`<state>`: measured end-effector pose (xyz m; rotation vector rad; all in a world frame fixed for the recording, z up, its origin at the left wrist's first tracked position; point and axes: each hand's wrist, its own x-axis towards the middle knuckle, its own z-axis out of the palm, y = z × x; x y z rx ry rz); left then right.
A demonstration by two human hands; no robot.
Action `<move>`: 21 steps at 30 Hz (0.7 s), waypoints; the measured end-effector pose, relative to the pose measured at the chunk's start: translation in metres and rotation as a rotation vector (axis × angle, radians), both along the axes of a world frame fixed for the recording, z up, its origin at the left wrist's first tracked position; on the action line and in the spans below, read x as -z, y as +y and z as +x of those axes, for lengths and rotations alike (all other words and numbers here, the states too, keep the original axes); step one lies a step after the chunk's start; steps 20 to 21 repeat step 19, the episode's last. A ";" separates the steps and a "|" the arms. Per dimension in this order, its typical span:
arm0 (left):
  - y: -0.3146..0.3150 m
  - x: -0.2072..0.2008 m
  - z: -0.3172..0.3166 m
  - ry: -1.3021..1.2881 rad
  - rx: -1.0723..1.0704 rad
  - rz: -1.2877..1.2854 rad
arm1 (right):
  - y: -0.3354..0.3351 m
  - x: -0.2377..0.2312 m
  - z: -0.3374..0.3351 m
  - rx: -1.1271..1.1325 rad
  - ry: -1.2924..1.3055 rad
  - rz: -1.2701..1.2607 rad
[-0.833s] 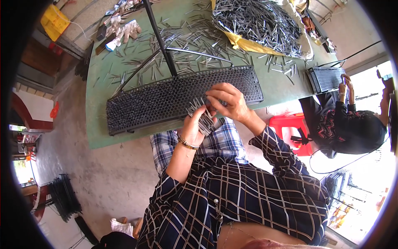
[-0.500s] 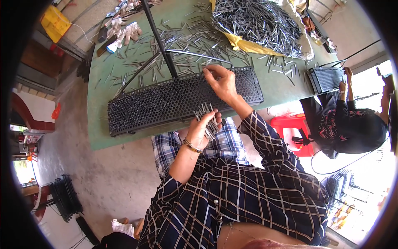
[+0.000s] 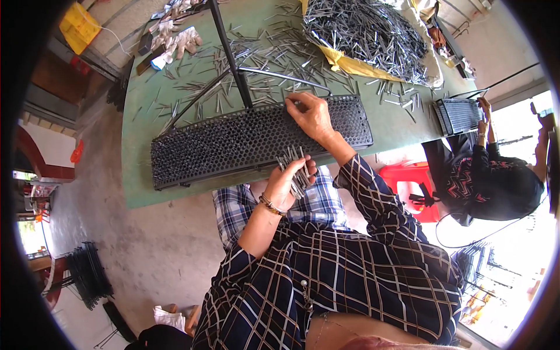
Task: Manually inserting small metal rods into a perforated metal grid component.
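A long black panel (image 3: 216, 140) pierced with rows of round holes lies along the front edge of the green table, fixed to a black bar with two braces. Small pieces fill many holes toward its left part. My left hand (image 3: 282, 185) is closed around a bundle of thin grey strips (image 3: 296, 175), just in front of the panel. Over the right part of the panel, my right hand (image 3: 313, 118) is bent with thumb and forefinger together, at the holes. Whatever lies between those fingertips is too small to make out.
Loose strips (image 3: 262, 49) litter the green table (image 3: 137, 175). A yellow-edged sack (image 3: 367, 35) heaped with strips stands at the back right; work gloves (image 3: 181, 44) lie at the back left. At right, another person (image 3: 490, 181) handles a similar panel (image 3: 461, 115) beside a red stool (image 3: 402, 175).
My right hand stays at nearly the same spot on the panel, its fingers slightly shifted. The left hand with the strips has moved slightly to the right.
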<state>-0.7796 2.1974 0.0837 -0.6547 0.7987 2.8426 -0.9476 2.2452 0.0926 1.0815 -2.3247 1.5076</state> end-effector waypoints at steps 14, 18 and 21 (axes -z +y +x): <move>-0.002 0.002 0.000 0.024 -0.005 0.003 | 0.001 0.008 -0.005 -0.072 0.255 0.114; -0.004 -0.001 0.000 -0.004 0.006 0.023 | 0.004 0.007 -0.007 -0.086 0.122 0.214; -0.006 -0.001 0.000 -0.014 0.014 0.023 | 0.004 0.008 -0.007 -0.086 0.121 0.216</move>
